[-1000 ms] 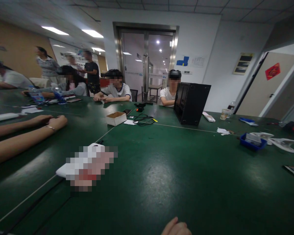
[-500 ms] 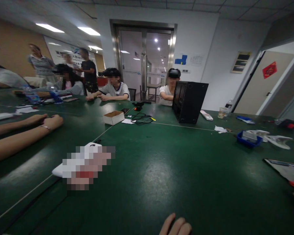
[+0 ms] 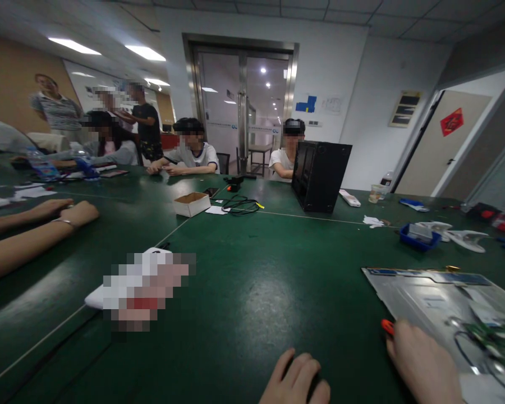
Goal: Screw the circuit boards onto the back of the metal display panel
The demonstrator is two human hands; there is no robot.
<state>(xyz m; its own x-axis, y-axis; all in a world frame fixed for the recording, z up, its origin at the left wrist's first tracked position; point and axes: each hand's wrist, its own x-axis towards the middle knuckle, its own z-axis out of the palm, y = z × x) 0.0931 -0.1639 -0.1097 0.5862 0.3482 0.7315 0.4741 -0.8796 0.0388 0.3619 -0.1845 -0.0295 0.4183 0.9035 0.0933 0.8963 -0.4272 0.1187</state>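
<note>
On the green table, my left hand (image 3: pixel 297 379) rests at the bottom centre, fingers slightly apart and nothing in them. My right hand (image 3: pixel 423 359) is closed at the near left edge of a flat silver panel (image 3: pixel 408 292), which looks like the back of a display screen. A small orange object (image 3: pixel 388 326) sticks out from that hand's fingers; the rest of it is hidden. A green circuit board (image 3: pixel 494 339) with dark cables lies on the panel's right part. I cannot tell whether the right fingers also grip the panel's edge.
A pixelated white and pink object (image 3: pixel 143 286) lies left of centre. Farther back are a white box (image 3: pixel 191 205), a coiled black cable (image 3: pixel 240 205), a black computer case (image 3: pixel 322 177) and a blue tray (image 3: pixel 419 238). A co-worker's arms (image 3: pixel 37 238) rest at left; other people sit opposite.
My right hand, the orange object and the silver panel have come leftward into view from the right edge. My left hand shows more and is slightly higher. The view has turned slightly right.
</note>
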